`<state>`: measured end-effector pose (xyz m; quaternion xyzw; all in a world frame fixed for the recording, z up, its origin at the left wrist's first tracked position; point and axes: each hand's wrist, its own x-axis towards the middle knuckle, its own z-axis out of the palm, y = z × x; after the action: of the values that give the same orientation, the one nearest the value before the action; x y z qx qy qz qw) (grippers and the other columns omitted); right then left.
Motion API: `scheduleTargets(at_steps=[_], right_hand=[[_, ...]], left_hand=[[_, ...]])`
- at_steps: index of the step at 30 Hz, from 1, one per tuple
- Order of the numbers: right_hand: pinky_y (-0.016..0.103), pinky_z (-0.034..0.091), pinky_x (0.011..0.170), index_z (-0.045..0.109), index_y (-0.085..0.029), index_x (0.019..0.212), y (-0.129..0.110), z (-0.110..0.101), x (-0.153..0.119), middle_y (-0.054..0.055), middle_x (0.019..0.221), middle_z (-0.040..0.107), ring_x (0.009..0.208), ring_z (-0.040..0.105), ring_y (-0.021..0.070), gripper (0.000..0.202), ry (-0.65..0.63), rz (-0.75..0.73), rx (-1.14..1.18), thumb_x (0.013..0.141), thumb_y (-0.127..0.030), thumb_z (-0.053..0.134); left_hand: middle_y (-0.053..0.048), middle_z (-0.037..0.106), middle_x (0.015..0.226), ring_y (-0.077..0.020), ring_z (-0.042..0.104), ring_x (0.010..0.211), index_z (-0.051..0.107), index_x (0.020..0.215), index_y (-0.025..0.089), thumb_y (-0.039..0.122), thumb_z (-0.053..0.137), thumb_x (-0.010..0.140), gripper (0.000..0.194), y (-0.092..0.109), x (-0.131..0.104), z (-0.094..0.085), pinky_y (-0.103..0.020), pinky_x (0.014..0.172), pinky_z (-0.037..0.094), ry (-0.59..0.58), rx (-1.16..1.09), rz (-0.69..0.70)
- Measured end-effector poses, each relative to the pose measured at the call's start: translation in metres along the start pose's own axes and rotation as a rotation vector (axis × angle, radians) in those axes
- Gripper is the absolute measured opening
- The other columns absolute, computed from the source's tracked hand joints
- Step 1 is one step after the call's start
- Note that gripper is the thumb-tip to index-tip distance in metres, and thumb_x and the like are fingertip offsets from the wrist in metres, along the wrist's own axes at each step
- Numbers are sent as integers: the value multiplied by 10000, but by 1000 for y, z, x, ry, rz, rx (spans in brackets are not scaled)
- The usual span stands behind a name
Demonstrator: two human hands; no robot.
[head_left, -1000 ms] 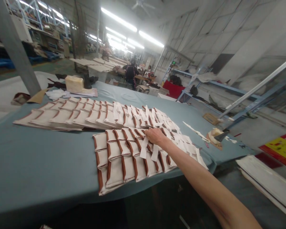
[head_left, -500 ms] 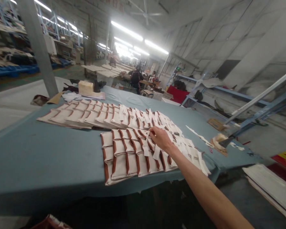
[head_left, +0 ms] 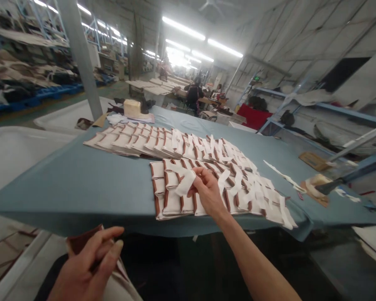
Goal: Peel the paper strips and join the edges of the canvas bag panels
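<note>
My right hand point(head_left: 206, 189) pinches a white strip point(head_left: 186, 183) between thumb and fingers. The strip's end hangs to the left, above the front rows of cream fabric pieces with brown edging point(head_left: 172, 203). Several other white strips point(head_left: 237, 182) lie across these pieces to the right of the hand. My left hand point(head_left: 90, 263) is at the lower left, below the table's front edge, closed on a cream fabric piece with brown edging point(head_left: 120, 284). That hand covers much of the piece.
A second row of overlapping fabric pieces point(head_left: 128, 140) lies farther back on the blue-green covered table point(head_left: 113, 188). Behind it stands a yellowish block point(head_left: 132, 108). A metal post point(head_left: 81, 58) rises at the left. Shelving point(head_left: 316, 104) lines the right, and a person point(head_left: 194, 97) sits beyond the table.
My right hand has lifted a white strip and turned it leftward. My left hand has come into view at the lower left with a fabric piece. The view has shifted left.
</note>
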<state>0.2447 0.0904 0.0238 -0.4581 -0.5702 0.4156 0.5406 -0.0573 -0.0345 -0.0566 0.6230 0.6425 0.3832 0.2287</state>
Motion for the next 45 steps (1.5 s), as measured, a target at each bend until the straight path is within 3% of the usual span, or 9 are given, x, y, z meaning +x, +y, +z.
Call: scheduleTargets(at_steps=[4,7,12,15,18,21,23,34,45], right_hand=[[241,614,472,590,-243,975,-5,46,-22,-9,765,768,520,664,134,387,-75,124,248,946,-588,762],[216,597,452,594,-240,995,-10,73,-40,0,791,787,515,670,124,409,-139,200,360,944,-609,763],[211,616,480,573,-243,966,-18,98,-68,6,836,820,496,654,102,396,-239,236,457,977,-574,790],[235,637,522,569,-254,999,-19,100,-80,22,831,830,562,736,148,254,-260,35,257,1094,-470,665],[244,677,666,627,-256,1093,-19,97,-88,38,888,860,708,829,176,44,-243,-405,-170,1096,-215,612],[251,691,801,613,-253,1182,-17,96,-92,70,1043,895,870,881,188,253,-314,-790,-433,1033,-52,583],[253,685,778,581,-247,1201,-14,96,-94,98,1105,898,859,881,183,276,-381,-903,-492,1035,-29,548],[313,646,716,628,-212,1222,-17,86,-100,154,1128,904,889,858,209,182,-515,-1137,-649,1167,-179,457],[327,630,730,651,-204,1251,-3,87,-110,174,1133,897,885,834,225,193,-549,-1083,-604,1134,-180,498]], left_hand=[[-48,870,1122,-309,777,1104,781,1269,242,685,477,1091,566,23,20,-8,-334,990,544,-76,-117,-15],[-68,860,1078,-307,777,1043,786,1275,202,687,468,1099,606,29,31,-13,-321,856,569,-174,-206,-11],[-75,825,945,-268,766,917,818,1185,164,633,442,1127,604,34,28,-24,-322,867,599,-298,-405,-12],[-65,802,905,-224,706,799,839,1101,175,611,583,1072,507,38,15,-34,-270,728,560,-310,-470,2],[-10,686,724,-169,588,624,810,1177,185,664,686,1014,521,37,-1,-42,-234,576,456,-380,-609,-110],[49,524,620,-129,489,551,774,1195,183,715,737,973,578,33,-15,-49,-210,532,385,-464,-733,-223],[66,474,602,-111,442,529,769,1167,177,733,754,954,596,30,-21,-53,-196,510,355,-488,-769,-227],[46,521,619,-107,459,538,640,833,178,858,754,889,692,33,-23,-56,-196,488,355,-407,-776,-326],[37,556,595,-112,473,527,634,720,189,487,679,947,377,40,-24,-58,-207,485,370,-257,-666,-239]])
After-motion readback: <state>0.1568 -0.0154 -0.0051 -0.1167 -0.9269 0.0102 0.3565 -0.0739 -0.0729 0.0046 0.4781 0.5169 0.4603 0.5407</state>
